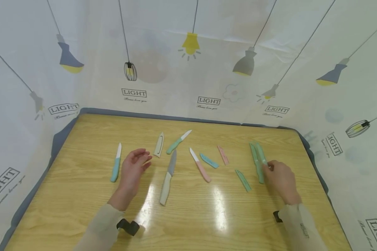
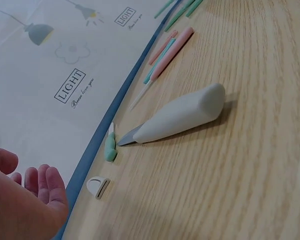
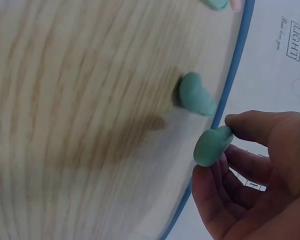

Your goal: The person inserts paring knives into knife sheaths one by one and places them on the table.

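Observation:
My right hand (image 1: 280, 179) pinches a green knife (image 3: 211, 147) by its handle between thumb and fingers, the blade end covered in green. Another green knife (image 1: 259, 170) lies on the table just left of it. My left hand (image 1: 135, 170) hovers with loosely bent fingers and holds nothing. Left of that hand is a blue-handled knife (image 1: 115, 169), and to its right a cream-handled knife (image 1: 165, 188) with a grey blade. Beyond lie a cream sheath (image 1: 159, 144) and a small green-handled knife (image 1: 175, 144) with a white blade.
A pink-handled knife (image 1: 202, 170) lies mid-table, beside a blue sheath (image 1: 209, 160) and a pink sheath (image 1: 223, 155). A green sheath (image 1: 243, 180) rests left of the green knives. Printed white curtain (image 1: 176, 87) surrounds the wooden table (image 1: 191, 216) at its back and sides.

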### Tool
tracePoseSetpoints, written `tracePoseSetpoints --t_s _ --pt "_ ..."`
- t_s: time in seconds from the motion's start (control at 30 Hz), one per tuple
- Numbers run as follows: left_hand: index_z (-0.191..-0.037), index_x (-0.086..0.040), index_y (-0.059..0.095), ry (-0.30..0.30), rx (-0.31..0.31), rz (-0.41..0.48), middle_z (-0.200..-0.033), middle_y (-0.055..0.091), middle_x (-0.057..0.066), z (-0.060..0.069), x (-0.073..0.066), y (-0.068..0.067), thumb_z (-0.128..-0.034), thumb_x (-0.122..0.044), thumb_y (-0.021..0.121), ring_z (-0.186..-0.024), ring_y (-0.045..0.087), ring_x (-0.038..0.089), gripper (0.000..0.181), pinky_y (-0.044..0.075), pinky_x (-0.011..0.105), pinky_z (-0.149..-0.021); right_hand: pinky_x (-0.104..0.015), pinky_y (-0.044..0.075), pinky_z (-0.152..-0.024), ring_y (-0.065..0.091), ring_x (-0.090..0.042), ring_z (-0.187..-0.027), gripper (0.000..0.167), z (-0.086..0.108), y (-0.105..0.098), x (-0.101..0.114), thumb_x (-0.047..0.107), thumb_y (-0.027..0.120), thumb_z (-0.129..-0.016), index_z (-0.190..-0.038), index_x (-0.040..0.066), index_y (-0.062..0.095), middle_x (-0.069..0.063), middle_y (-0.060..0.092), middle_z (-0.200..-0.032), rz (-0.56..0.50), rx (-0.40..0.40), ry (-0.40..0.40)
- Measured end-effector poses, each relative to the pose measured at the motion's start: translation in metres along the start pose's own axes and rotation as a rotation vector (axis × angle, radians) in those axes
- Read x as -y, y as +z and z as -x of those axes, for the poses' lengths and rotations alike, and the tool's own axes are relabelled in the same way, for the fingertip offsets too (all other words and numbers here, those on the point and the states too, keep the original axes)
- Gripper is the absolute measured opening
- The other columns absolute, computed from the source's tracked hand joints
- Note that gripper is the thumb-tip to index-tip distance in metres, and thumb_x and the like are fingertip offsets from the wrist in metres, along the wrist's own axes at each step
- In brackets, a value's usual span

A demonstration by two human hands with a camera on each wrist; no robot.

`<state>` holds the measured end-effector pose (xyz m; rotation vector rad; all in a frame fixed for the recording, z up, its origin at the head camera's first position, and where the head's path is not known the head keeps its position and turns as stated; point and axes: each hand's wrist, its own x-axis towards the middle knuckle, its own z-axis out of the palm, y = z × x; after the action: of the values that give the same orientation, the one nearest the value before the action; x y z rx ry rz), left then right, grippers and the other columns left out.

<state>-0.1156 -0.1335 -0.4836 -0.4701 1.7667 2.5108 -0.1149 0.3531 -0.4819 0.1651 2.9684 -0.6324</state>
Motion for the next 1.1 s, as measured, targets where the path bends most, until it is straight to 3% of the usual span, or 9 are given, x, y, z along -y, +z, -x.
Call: tracePoseSetpoints --t_s 0.17,0.37,0.57,1.1 --pt "-0.136 0.003 0.045 -0.003 -0.003 -0.012 -0.123 0.059 0.011 0.0 -0.002 -0.003 -0.1055 0.001 0.052 -0.109 0.063 0.016 0.031 0.05 0.041 -0.109 -0.053 0.058 -0.074 0.069 -0.039 -0.09 0.046 -0.007 0.001 -0.01 0.026 0.054 -0.107 -0.122 -0.017 0.062 -0.031 0.07 -0.108 0.052 0.004 0.002" --pt "-0.135 0.001 0.045 -0.009 -0.007 -0.011 -0.12 0.059 0.007 0.0 -0.004 -0.006 -0.1057 0.0 0.051 -0.109 0.063 0.015 0.03 0.05 0.04 -0.108 -0.047 0.056 -0.064 0.063 -0.027 -0.072 0.042 -0.015 0.004 -0.023 0.023 0.054 -0.107 -0.116 -0.016 0.065 -0.025 0.071 -0.096 0.093 0.004 0.013" --pt "-0.132 -0.001 0.046 -0.011 -0.005 -0.003 -0.116 0.06 0.003 0.001 -0.005 -0.006 -0.1053 0.001 0.051 -0.109 0.063 0.016 0.028 0.05 0.041 -0.109 -0.048 0.055 -0.064 0.061 -0.025 -0.069 0.041 -0.016 0.004 -0.023 0.023 0.055 -0.106 -0.114 -0.016 0.064 -0.019 0.069 -0.087 0.107 0.024 0.046" --pt "-0.13 -0.002 0.048 -0.02 -0.009 0.021 -0.11 0.063 -0.001 0.001 -0.001 -0.009 -0.105 0.001 0.052 -0.107 0.064 0.015 0.026 0.052 0.038 -0.107 -0.042 0.052 -0.055 0.064 -0.031 -0.074 0.042 -0.018 0.005 -0.02 0.029 0.055 -0.105 -0.117 -0.012 0.061 -0.026 0.069 -0.1 0.106 0.066 0.092"
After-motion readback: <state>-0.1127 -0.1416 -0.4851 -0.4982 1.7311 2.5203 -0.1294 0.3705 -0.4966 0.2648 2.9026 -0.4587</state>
